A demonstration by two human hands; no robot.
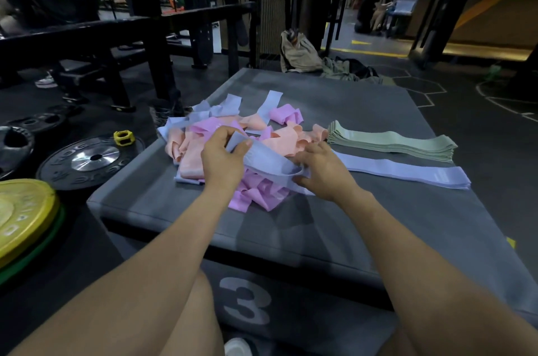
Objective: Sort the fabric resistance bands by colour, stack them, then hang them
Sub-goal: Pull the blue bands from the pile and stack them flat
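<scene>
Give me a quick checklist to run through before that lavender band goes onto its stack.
1. Both hands, left and right, grip the lavender fabric band: ok.
2. Band free of the mixed pile of pink, peach and lavender bands: cannot tell.
3. Flat lavender stack started on the grey padded box: ok.
4. Neat sage-green stack lies apart from it: ok.
5. Held band flat: not ok, it curls.
</scene>
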